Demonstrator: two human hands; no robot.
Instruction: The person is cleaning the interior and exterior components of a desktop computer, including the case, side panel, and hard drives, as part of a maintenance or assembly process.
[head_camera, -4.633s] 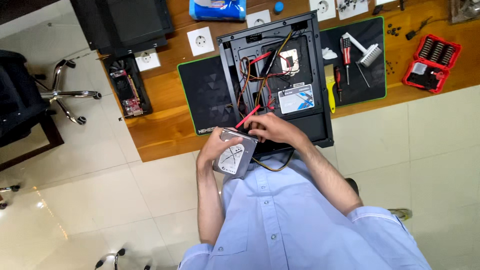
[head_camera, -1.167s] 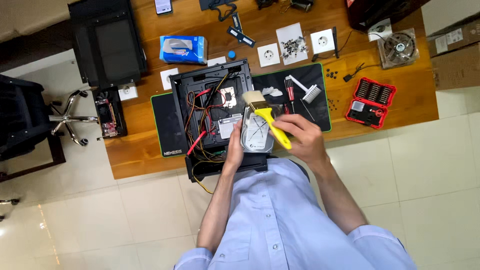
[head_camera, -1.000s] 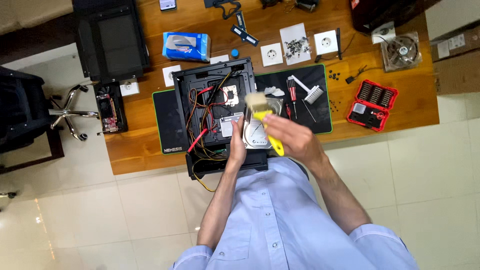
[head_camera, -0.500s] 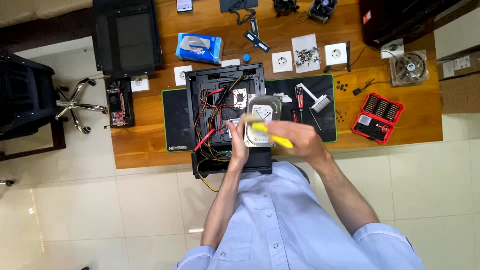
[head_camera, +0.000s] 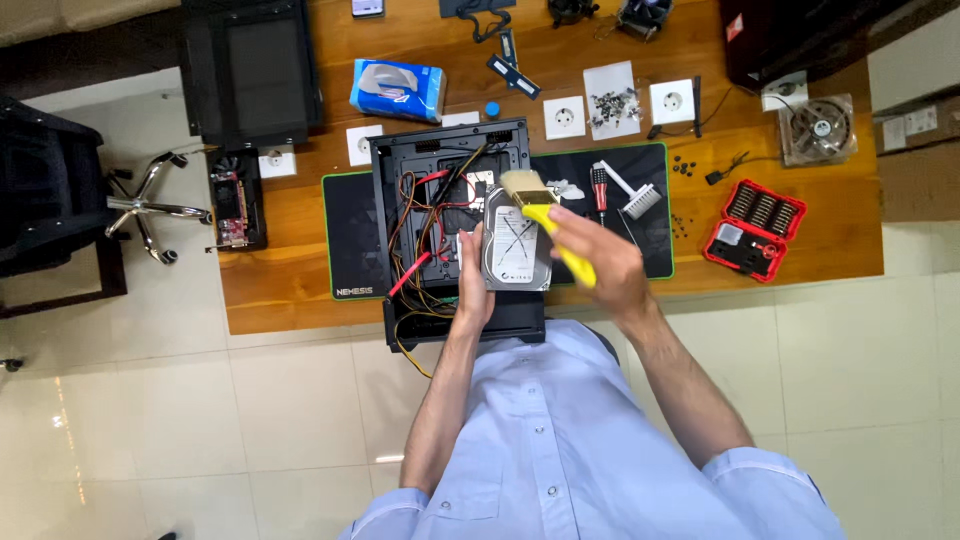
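Brush (head_camera: 525, 188) has swung toward twelve o'clock, right hand (head_camera: 600, 265) gripping it, left hand (head_camera: 470, 285) steadying the hard drive (head_camera: 516, 243); light strokes suit.

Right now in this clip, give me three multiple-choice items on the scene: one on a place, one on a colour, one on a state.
1. Where is the hard drive?
A. flat on the floor
B. held over the open computer case
C. inside the red bit set case

2. What colour is the handle of the brush?
A. yellow
B. blue
C. black

3. How does the left hand stand?
A. resting empty on the desk
B. holding a screwdriver
C. gripping the drive at its left edge

Answers:
1 B: the drive sits in the hand above the case's wiring.
2 A: the handle in the right hand is bright yellow, with pale bristles at the drive's top.
3 C: its fingers wrap the drive's left side.
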